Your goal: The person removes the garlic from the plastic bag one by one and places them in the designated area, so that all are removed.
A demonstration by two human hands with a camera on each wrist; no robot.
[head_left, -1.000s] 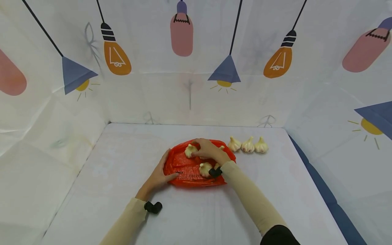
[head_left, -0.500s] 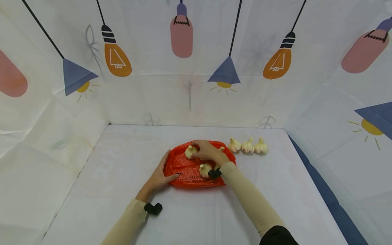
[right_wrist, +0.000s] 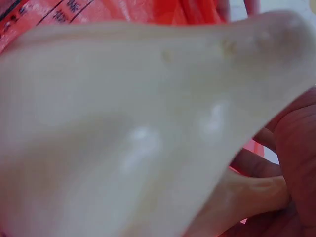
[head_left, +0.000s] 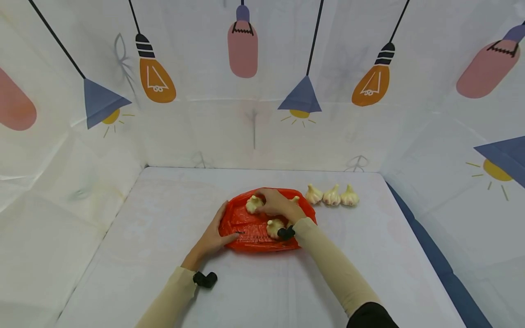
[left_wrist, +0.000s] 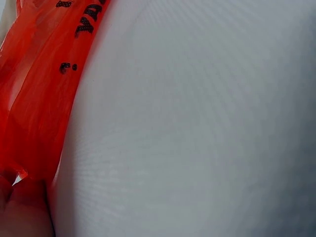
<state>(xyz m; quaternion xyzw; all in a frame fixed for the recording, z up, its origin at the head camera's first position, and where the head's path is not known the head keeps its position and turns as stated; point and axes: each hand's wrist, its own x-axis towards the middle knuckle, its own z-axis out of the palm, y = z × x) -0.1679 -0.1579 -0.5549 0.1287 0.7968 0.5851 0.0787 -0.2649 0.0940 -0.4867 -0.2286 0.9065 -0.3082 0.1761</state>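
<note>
A white cloth-covered table [head_left: 164, 237] fills the lower half of the head view, enclosed by fabric walls printed with hanging lamps and bulbs; at frame centre lies a red plastic bag [head_left: 246, 228], flattened on the cloth with black lettering on it; the left hand [head_left: 213, 237] rests at the bag's left edge, fingers fairly straight and thumb laid on the plastic, pinning it rather than gripping; the right hand [head_left: 276, 203] sits over the upper middle of the bag, fingers curled about a garlic bulb [head_left: 254, 204] at its left side, though how firm the hold is cannot be told from above; the right wrist view is almost filled by a pale garlic surface [right_wrist: 123, 128] very close to the lens, with curled fingers [right_wrist: 256, 190] at lower right and red plastic behind; a second bulb [head_left: 274, 226] lies on the bag below the hand, and another [head_left: 295, 199] peeps out at its right; three further bulbs [head_left: 331, 195] stand in a row on the cloth just right of the bag, apart from it; judged risks: the thin plastic may slide or bunch if the left hand's pressure eases; the loose second bulb, close under the right wrist, may be knocked and roll off the bag; a light finger hold may let the gripped bulb slip.
</note>
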